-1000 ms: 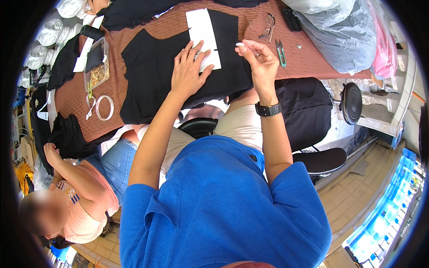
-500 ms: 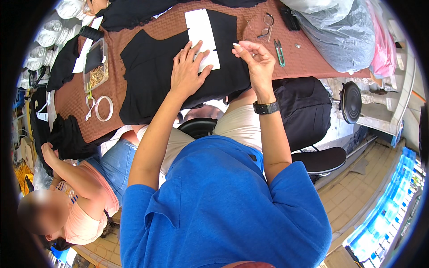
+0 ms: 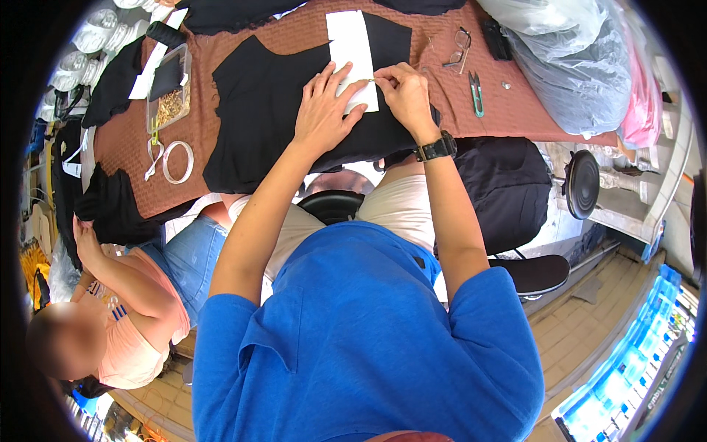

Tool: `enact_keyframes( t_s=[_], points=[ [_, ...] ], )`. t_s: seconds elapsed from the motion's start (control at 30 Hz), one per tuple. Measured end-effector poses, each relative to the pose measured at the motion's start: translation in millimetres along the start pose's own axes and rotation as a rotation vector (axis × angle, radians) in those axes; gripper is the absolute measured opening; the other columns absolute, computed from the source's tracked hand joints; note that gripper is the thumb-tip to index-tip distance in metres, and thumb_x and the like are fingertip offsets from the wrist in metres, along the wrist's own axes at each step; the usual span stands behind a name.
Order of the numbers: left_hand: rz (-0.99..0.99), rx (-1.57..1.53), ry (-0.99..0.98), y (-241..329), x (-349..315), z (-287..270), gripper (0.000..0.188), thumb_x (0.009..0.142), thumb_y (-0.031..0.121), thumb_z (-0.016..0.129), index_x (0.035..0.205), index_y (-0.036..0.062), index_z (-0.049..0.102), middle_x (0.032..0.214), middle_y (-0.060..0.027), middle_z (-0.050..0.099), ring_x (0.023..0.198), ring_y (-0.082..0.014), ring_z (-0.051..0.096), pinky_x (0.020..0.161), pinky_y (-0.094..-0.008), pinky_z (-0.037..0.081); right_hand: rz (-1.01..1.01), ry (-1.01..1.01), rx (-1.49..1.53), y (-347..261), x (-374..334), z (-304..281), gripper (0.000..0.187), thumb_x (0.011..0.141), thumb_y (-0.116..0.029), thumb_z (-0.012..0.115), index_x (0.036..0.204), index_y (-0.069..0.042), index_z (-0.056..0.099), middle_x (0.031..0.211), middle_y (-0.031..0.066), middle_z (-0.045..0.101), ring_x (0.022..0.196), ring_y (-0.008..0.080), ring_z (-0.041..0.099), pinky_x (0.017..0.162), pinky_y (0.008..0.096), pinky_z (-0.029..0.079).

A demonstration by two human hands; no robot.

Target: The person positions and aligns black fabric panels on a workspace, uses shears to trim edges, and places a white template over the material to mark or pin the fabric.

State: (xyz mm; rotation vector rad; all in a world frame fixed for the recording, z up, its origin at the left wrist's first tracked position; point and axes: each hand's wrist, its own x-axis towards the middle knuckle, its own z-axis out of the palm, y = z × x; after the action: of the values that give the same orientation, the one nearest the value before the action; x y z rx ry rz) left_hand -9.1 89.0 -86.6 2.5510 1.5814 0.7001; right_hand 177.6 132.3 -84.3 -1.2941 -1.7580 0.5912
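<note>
Two hands work on the black fabric (image 3: 272,118) at the table's near edge. The left hand (image 3: 324,110) lies spread, pressing the white paper strip (image 3: 350,44), whose long axis runs away from the person. The right hand (image 3: 405,92) pinches a thin pin at the strip's lower end. Beyond lies bare brown cloth (image 3: 294,33), with green snips (image 3: 476,92) to the right.
</note>
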Motion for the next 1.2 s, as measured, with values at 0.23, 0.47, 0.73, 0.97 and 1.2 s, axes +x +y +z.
enact_keyframes(
  t_s=[0.23,0.47,0.73,0.97,1.2],
  points=[
    [-0.001,-0.001,-0.015,-1,0,0,0.042,0.097,0.040,0.056,0.134,0.0218,0.057,0.152,-0.0060,0.041,0.144,-0.0324,0.031,0.114,-0.0497,0.027,0.074,0.016,-0.006,3,5,-2,0.009,0.081,-0.005,0.074,0.089,-0.001,0.074,0.082,0.0122,0.066,0.068,0.0223,0.065,0.064,0.0346,0.052],
    [0.011,-0.001,-0.019,-1,1,1,0.043,0.097,0.040,0.055,0.135,0.0194,0.057,0.152,-0.0028,0.042,0.144,-0.0298,0.031,0.117,-0.0520,0.025,0.103,0.005,-0.009,5,9,1,0.010,0.078,-0.006,0.076,0.086,-0.001,0.073,0.080,0.0122,0.066,0.068,0.0226,0.066,0.065,0.0344,0.053],
    [0.009,0.018,-0.027,2,1,-2,0.046,0.097,0.039,0.055,0.141,0.0245,0.053,0.152,-0.0025,0.042,0.144,-0.0286,0.031,0.117,-0.0512,0.024,0.126,-0.012,-0.031,6,10,3,0.010,0.077,-0.005,0.075,0.085,-0.001,0.073,0.081,0.0137,0.067,0.071,0.0259,0.068,0.067,0.0368,0.054],
    [0.011,0.028,-0.013,1,1,1,0.047,0.096,0.038,0.057,0.142,0.0276,0.053,0.150,-0.0042,0.044,0.142,-0.0312,0.034,0.115,-0.0523,0.026,0.179,0.014,0.014,9,10,0,0.012,0.080,-0.006,0.075,0.090,0.001,0.072,0.077,0.0091,0.069,0.066,0.0130,0.064,0.063,0.0286,0.051],
    [0.006,0.027,-0.008,3,2,-1,0.047,0.095,0.037,0.057,0.141,0.0275,0.053,0.149,-0.0041,0.045,0.142,-0.0311,0.034,0.115,-0.0525,0.026,0.151,0.013,0.000,6,8,0,0.009,0.079,-0.004,0.074,0.084,0.002,0.070,0.080,0.0122,0.068,0.065,0.0189,0.066,0.063,0.0318,0.053]
  ],
)
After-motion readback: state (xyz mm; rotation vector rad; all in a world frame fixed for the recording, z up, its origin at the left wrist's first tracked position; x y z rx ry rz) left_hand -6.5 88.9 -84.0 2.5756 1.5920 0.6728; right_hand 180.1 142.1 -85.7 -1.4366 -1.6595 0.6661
